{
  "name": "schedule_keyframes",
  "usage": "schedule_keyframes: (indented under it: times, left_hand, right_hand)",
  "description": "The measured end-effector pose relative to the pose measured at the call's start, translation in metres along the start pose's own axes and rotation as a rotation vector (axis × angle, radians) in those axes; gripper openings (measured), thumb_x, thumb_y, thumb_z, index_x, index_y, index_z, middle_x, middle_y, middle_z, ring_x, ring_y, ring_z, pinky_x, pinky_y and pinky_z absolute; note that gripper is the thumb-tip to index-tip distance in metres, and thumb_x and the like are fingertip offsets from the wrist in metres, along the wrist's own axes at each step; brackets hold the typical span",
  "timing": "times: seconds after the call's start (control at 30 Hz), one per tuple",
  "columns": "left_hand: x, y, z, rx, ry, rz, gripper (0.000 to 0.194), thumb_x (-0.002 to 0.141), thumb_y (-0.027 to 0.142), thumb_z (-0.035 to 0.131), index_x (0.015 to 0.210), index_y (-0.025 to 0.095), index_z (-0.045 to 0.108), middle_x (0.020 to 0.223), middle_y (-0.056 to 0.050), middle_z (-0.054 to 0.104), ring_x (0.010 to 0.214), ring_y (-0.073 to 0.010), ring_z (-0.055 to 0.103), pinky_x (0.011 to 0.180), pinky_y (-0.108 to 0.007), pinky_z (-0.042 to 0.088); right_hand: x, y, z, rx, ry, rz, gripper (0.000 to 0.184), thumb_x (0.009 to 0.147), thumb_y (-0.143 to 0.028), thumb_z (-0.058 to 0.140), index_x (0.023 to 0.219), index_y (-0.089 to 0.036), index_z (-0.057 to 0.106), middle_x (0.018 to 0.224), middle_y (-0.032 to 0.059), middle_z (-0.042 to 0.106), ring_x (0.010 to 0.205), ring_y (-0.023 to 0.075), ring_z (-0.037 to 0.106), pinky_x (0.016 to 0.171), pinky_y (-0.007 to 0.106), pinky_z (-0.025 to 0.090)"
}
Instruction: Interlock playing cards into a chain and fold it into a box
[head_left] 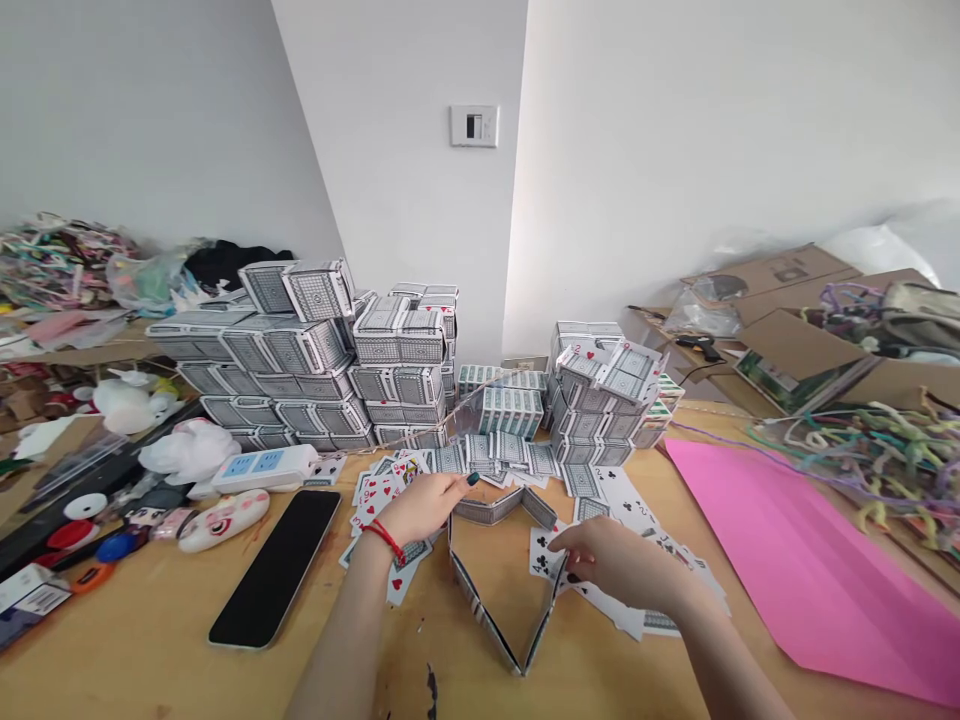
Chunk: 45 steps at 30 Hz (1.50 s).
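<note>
On the wooden table stands an outline of folded playing cards (pixel 491 512), set on edge as a closed angular ring with a point toward me. My left hand (pixel 421 510), with a red string bracelet (pixel 384 540), pinches its upper left corner; the fingertips are partly hidden. At the right side, my right hand (pixel 615 560) has thumb and index finger closed around the card wall. A four of clubs (pixel 541 553) lies flat by the right fingers. Loose cards (pixel 379 490) spread under my left wrist, and more cards (pixel 630 505) lie beyond the right hand.
Stacked blocks of bundled cards (pixel 300 345) rise at the back left, with another stack (pixel 596 400) at back right. A phone (pixel 276 570), a power strip (pixel 264 467) and small toys sit left. Pink paper (pixel 810 570), a cardboard box (pixel 799 360) and pipe cleaners (pixel 885 470) occupy the right.
</note>
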<state>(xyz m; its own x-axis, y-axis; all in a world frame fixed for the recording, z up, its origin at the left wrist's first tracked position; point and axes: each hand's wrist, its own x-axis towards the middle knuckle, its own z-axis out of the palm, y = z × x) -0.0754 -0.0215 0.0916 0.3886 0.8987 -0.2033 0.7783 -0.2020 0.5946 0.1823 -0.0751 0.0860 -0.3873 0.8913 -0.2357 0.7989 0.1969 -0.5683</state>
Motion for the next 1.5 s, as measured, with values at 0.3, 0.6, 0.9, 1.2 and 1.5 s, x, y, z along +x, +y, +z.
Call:
schedule_keyframes:
  times: [0.3, 0.6, 0.9, 1.2, 1.5]
  left_hand:
    - [0.000, 0.003, 0.000, 0.001, 0.027, -0.004, 0.041, 0.085, 0.041, 0.027, 0.086, 0.020, 0.061, 0.084, -0.004, 0.065, 0.082, -0.0199, 0.057, 0.071, -0.025, 0.038]
    - [-0.002, 0.005, -0.001, 0.019, 0.026, 0.022, 0.041, 0.085, 0.041, 0.028, 0.090, 0.019, 0.062, 0.087, -0.004, 0.067, 0.081, -0.0191, 0.058, 0.069, -0.025, 0.040]
    - [0.003, -0.003, 0.007, -0.116, -0.028, 0.056, 0.034, 0.078, 0.037, 0.046, 0.106, 0.022, 0.059, 0.105, -0.004, 0.065, 0.095, -0.0190, 0.058, 0.080, -0.026, 0.042]
    - [0.004, -0.005, 0.006, -0.033, -0.032, 0.101, 0.035, 0.071, 0.017, 0.046, 0.099, 0.024, 0.066, 0.105, 0.001, 0.066, 0.097, -0.0172, 0.058, 0.085, -0.025, 0.040]
    - [0.001, -0.009, 0.001, -0.026, -0.013, 0.056, 0.031, 0.072, 0.023, 0.046, 0.095, 0.023, 0.068, 0.098, 0.000, 0.068, 0.089, -0.0179, 0.060, 0.076, -0.023, 0.041]
  right_hand:
    - [0.008, 0.031, -0.012, -0.080, 0.202, 0.183, 0.027, 0.075, -0.016, 0.042, 0.085, -0.024, 0.065, 0.075, 0.0030, 0.067, 0.065, 0.0176, 0.060, 0.054, 0.025, 0.040]
    - [0.022, 0.059, 0.002, -0.256, 0.210, 0.339, 0.057, 0.055, -0.020, 0.067, 0.110, -0.019, 0.051, 0.102, 0.0115, 0.055, 0.096, 0.0280, 0.053, 0.066, 0.030, 0.041]
    - [0.025, 0.067, 0.001, -0.174, 0.159, 0.381, 0.041, 0.062, -0.022, 0.062, 0.101, -0.016, 0.049, 0.087, 0.0072, 0.057, 0.076, 0.0210, 0.058, 0.060, 0.026, 0.037]
    - [0.017, 0.015, 0.010, -0.187, 0.014, 0.226, 0.044, 0.047, -0.025, 0.074, 0.086, -0.020, 0.055, 0.095, 0.0059, 0.054, 0.093, 0.0249, 0.050, 0.065, 0.027, 0.038]
    - [0.022, 0.004, 0.019, -0.331, 0.000, 0.287, 0.035, 0.050, -0.020, 0.071, 0.080, -0.016, 0.054, 0.091, 0.0080, 0.057, 0.091, 0.0263, 0.050, 0.063, 0.028, 0.036]
